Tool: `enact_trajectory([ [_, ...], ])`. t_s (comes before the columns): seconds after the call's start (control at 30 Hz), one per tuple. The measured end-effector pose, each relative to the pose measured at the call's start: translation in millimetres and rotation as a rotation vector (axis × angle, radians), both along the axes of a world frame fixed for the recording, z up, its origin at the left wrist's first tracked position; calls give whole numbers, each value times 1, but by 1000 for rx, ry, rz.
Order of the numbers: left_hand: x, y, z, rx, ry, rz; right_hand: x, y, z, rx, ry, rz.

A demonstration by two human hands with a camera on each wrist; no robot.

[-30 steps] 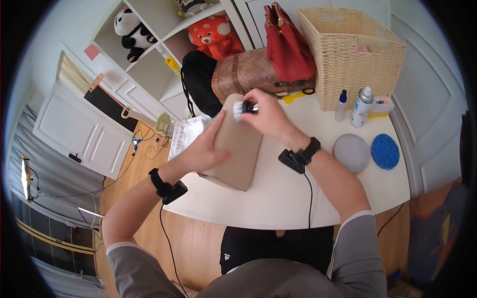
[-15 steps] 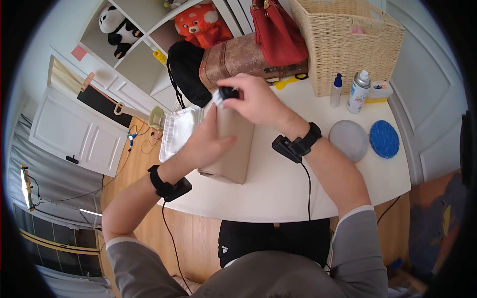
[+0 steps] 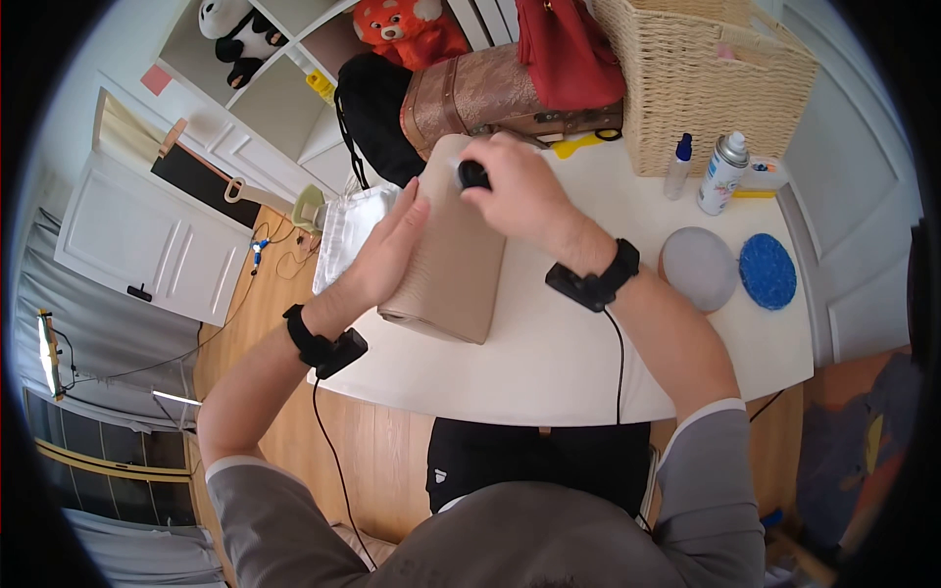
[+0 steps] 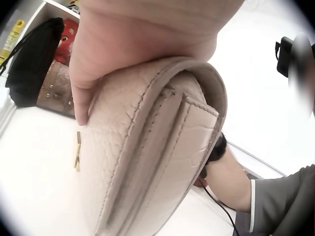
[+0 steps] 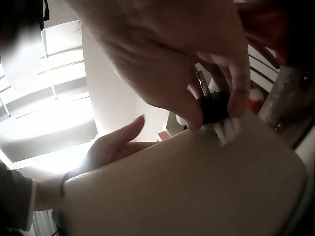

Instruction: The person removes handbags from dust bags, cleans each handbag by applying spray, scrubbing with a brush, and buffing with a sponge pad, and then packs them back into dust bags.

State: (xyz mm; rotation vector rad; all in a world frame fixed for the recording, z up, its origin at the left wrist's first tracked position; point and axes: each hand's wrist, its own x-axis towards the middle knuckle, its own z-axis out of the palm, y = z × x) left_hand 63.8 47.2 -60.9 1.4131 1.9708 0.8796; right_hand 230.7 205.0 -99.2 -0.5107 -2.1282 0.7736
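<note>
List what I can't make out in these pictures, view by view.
- Left wrist view: the right hand and brush, hidden behind the beige bag.
- Head view: the beige bag's underside, hidden by its own body.
- Head view: the top of the red handbag, cut off by the upper edge.
- Head view: lettering on the spray can, too small.

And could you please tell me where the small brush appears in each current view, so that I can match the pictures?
Head: the brush is in the upper middle, held in the right hand.
Left wrist: the brush is not visible.
Right wrist: the brush is right of centre, its white bristles downward.
Shared landmark: the beige bag, seen in all three views.
</note>
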Motion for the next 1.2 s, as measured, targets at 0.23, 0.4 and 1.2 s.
enact_trajectory([
  [0.23,-34,-15,7,-39,-285,-23,4,-79,5,41,-47,506],
  [0.4,-33,-14,12,-108,-489,215,-11,-55,-15,-48,-41,451],
  [1.2,-20,-43,0,110,3,113,-15,22,-35,48,-173,-40],
])
